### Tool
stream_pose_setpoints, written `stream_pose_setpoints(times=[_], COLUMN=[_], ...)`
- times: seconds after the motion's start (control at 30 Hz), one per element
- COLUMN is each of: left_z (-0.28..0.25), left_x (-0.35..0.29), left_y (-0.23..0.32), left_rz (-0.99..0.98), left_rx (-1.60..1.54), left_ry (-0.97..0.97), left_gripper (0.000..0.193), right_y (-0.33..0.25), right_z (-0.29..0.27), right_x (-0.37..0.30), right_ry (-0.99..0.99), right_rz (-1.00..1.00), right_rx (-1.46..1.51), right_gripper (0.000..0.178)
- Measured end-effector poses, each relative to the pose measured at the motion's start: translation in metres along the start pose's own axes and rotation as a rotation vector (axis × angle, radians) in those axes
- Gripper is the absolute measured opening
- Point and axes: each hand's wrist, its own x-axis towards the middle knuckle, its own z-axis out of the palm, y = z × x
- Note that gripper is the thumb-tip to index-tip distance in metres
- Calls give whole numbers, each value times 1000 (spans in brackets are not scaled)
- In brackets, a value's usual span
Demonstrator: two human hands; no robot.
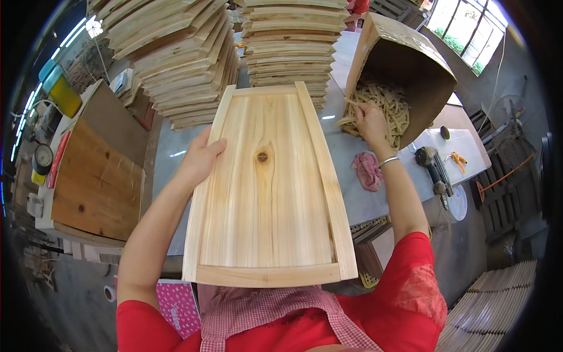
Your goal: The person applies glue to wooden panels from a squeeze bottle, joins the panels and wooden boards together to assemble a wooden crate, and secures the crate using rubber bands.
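A pale framed wooden panel (275, 199) with a dark knot lies tilted in front of me, its near end against my apron. My left hand (201, 158) is closed on its left edge, thumb on top and the other fingers hidden beneath. To the right, a cardboard box (431, 105) lies on its side, its mouth facing me. Thin wood strips (390, 104) fill its lower part and spill over the lip. At the spilled strips, my right hand (372, 122) has its fingers closed around one short strip (352, 102).
Two tall stacks of wooden panels (187, 70) (293, 47) stand at the table's far side. By my right forearm are a pink cloth (368, 171), a nail gun (434, 167) and an orange-handled tool (458, 160). A wooden cabinet (97, 179) stands left.
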Motion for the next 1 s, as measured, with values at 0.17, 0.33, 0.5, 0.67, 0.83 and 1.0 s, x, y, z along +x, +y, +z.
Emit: stream_pose_setpoints(times=[0.17, 0.33, 0.5, 0.67, 0.83, 1.0], left_z=[5, 1, -3, 2, 46, 17], left_x=[1, 6, 18, -25, -119, -173], left_y=[8, 1, -7, 36, 97, 99], left_rz=[10, 2, 7, 536, 875, 281], left_rx=[60, 24, 121, 705, 327, -117], left_ry=[-11, -27, -18, 264, -131, -530], left_gripper=[40, 41, 50, 88, 82, 26], right_y=[10, -22, -40, -133, -266, -302], right_z=[-2, -36, -78, -144, -198, -240], right_x=[-22, -22, -9, 2, -42, -74], right_ry=[-281, -178, -84, -144, -320, -364], right_rz=[208, 140, 31, 39, -460, -497], right_rx=[-9, 100, 107, 269, 601, 670], right_gripper=[18, 18, 22, 23, 21, 25])
